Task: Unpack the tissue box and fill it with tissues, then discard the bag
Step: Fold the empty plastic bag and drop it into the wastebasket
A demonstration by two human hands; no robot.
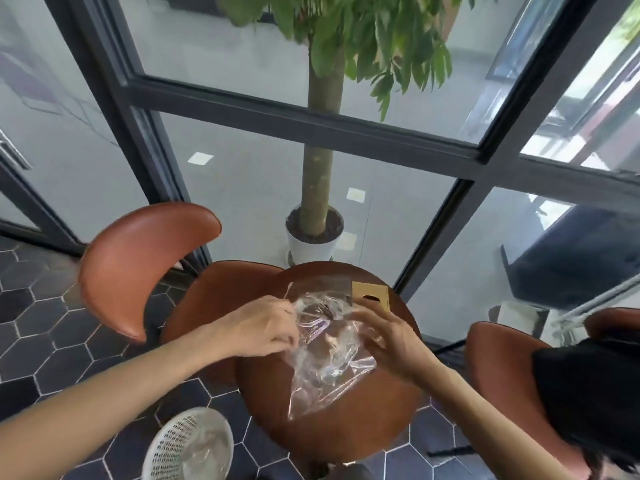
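Observation:
A crumpled clear plastic bag lies over the middle of a small round brown table. My left hand pinches the bag's left upper edge. On the bag's right side my right hand grips the plastic with bent fingers. Just past my right fingers a tan tissue box with a dark oval slot rests at the table's far edge, apart from the bag's bulk. I cannot tell whether anything is inside the bag. No loose tissues show.
A white perforated waste basket with a clear liner stands on the hexagon-tiled floor at lower left. Brown chairs flank the table left and right. A potted tree stands behind, by glass walls.

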